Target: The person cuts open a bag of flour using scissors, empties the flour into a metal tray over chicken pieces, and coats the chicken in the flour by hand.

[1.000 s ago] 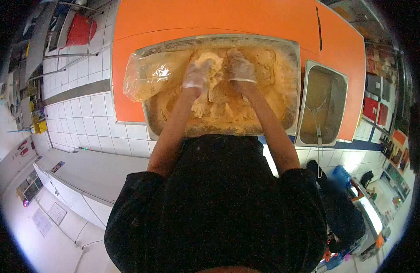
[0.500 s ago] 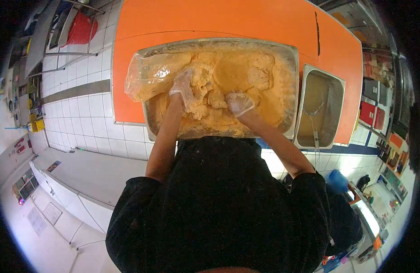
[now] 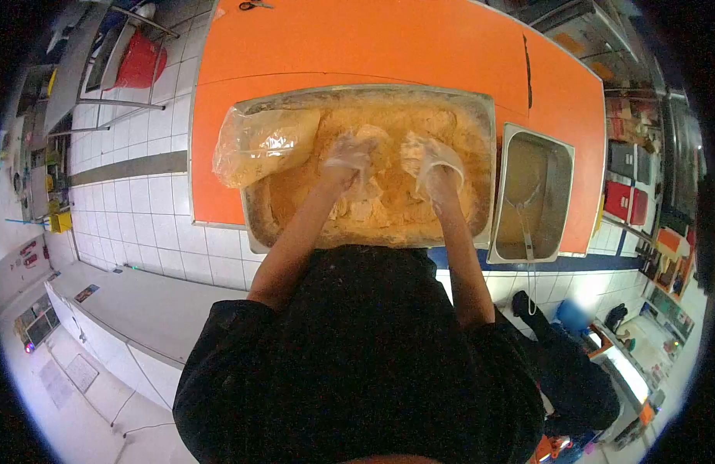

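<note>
A wide metal tray [image 3: 485, 166] holds orange-yellow breading flour [image 3: 292, 197] with lumpy, flour-coated pieces [image 3: 365, 207] in it, perhaps meat. Over the middle of the tray is my left hand [image 3: 347, 162], in a clear plastic glove and smeared by motion. To its right, my gloved right hand [image 3: 441, 170] is also blurred, its fingertips pale with flour or against a coated piece. Whether either hand grips anything does not show. A clear plastic bag [image 3: 268, 143] of yellowish powder lies across the tray's left corner.
The tray stands on an orange table [image 3: 357, 46]. Right of it, a smaller metal pan [image 3: 559, 185] holds murky liquid and a long-handled strainer or ladle [image 3: 525, 220]. Scissors [image 3: 255, 5] lie at the far edge. Another person in dark clothing [image 3: 574, 379] is at the lower right.
My left hand has moved right, away from the bag and the clump of coated pieces. My right hand has shifted right and turned to point away from me. The view has tilted slightly.
</note>
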The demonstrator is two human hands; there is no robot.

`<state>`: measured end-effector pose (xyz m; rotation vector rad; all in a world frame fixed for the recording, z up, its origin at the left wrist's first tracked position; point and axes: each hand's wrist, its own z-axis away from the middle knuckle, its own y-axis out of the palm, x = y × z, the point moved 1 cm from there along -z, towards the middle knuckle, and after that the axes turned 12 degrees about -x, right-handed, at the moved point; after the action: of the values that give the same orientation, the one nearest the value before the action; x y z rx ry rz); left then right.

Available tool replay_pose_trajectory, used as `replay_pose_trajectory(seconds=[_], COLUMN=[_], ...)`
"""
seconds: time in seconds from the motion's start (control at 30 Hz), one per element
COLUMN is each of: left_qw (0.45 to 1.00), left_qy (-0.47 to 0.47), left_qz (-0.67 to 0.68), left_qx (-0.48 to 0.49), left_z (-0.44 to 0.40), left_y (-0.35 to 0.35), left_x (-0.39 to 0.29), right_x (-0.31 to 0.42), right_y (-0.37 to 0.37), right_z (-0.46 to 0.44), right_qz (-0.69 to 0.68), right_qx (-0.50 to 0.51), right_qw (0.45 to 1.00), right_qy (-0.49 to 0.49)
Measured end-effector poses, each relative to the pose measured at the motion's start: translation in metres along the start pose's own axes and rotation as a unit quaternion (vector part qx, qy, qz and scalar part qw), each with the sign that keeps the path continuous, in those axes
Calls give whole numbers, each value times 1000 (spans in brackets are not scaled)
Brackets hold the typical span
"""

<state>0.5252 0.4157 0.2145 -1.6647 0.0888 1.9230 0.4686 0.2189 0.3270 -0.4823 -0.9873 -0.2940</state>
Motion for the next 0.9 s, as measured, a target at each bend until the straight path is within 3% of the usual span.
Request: replay_pose_trajectory(seconds=[0.03,0.07,0.1,0.13,0.17,0.2,0.23,0.27,0.3,0.33,0.37,0.4,0.43,0.47,0.5,0.53,0.6,0.63,0.7,0.73,0.83,0.87,0.9], left_qw=[899,898,964,994,994,994,972,972,991,997,997,987,942,942,975,892,888,882,860,845,932,933,824], left_qy=[-100,-100,-51,-1,-3,55,111,107,92,78,75,-12,-99,-102,-178,-235,-218,-198,-160,-143,-1,-1,108], left_qz=[426,428,252,66,67,-69,-205,-206,-97,11,5,145,280,277,-55,-380,-405,-427,-471,-489,-347,-345,-535], left_qx=[-32,-34,-62,-87,-86,-60,-32,-29,-10,8,10,-73,-156,-157,-118,-66,-19,26,116,163,105,103,153], left_z=[-2,-6,-11,-15,-19,-25,-29,-31,-30,-29,-23,-14,-7,1,10,19,25,21,10,7,-4,-4,0], left_y=[9,18,25,30,32,35,34,32,27,19,13,8,5,-6,-25,-36,-34,-35,-37,-38,-48,-45,-39], left_x=[6,-8,-36,-57,-69,-76,-81,-74,-60,-46,-15,30,55,25,-34,-69,-75,-79,-82,-82,64,60,51], right_x=[-5,-15,-22,-19,-11,-9,-11,-13,-15,-21,-22,-23,-22,-19,-16,-36,-93,-89,-85,-84,-81,-83,-89], right_y=[-6,-15,-20,-23,-26,-28,-33,-41,-42,-39,-35,-31,-23,-9,2,15,41,48,63,68,82,86,87], right_z=[2,1,3,11,21,27,25,20,20,21,22,22,20,18,12,-3,-34,-41,-49,-50,-41,-32,-26], right_qz=[2,-100,-201,-200,-207,-213,-212,130,449,445,438,429,427,423,416,414,184,180,523,522,454,362,265], right_qx=[0,-33,-66,-66,-80,-93,-94,-48,9,12,-19,-52,-50,-7,35,37,-15,-16,112,110,114,112,110], right_qw=[1000,994,977,977,974,966,965,988,858,861,845,823,825,795,756,757,871,867,762,759,783,841,889], right_qy=[-3,-15,-27,-26,46,117,120,-70,-249,-245,-307,-368,-366,-435,-503,-505,-455,-464,-365,-372,-410,-386,-356])
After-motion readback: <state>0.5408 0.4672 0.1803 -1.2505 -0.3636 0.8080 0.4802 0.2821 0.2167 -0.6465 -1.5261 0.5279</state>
